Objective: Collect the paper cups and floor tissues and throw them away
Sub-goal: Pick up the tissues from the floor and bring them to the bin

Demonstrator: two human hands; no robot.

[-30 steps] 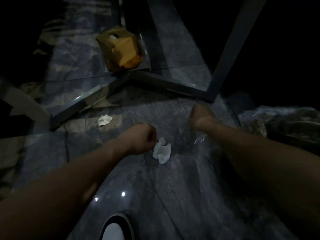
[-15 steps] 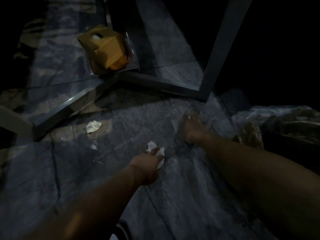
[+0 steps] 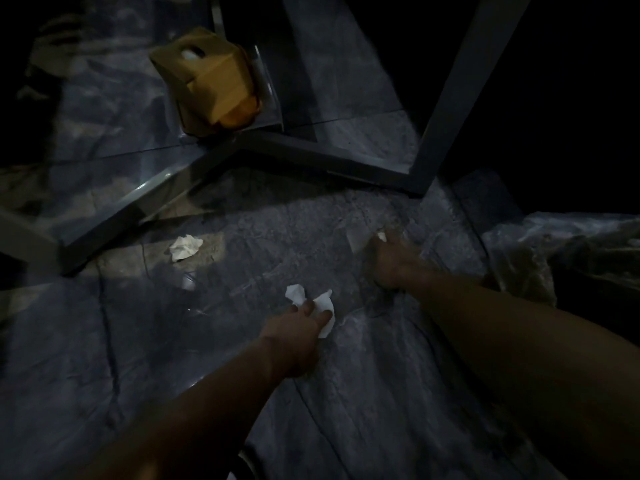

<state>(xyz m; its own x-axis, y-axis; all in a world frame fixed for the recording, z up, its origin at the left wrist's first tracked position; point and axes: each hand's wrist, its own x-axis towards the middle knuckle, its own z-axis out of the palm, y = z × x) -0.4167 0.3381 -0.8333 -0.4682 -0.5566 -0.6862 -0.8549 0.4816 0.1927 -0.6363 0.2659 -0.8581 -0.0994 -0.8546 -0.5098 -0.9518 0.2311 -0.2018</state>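
The scene is dim and much of it is lost in shadow. The left hand (image 3: 294,329) reaches down to the dark marble floor (image 3: 214,341), its fingers (image 3: 320,315) closed on a crumpled white tissue (image 3: 323,308) that lies there; part of the tissue sticks out past the knuckles, the rest is hidden under the hand. The right hand (image 3: 393,261) is blurred and murky, pressed low near the floor further ahead, with a small white scrap (image 3: 382,236) showing at its far edge. Whether its fingers grip that scrap or merely lie beside it cannot be told. A second crumpled tissue (image 3: 185,247) lies apart to the left, near a grey metal frame (image 3: 145,199). Beyond the frame sits a yellow-brown tissue box (image 3: 211,81). At the right edge a clear plastic bag (image 3: 554,247) is cut off, its contents unreadable.
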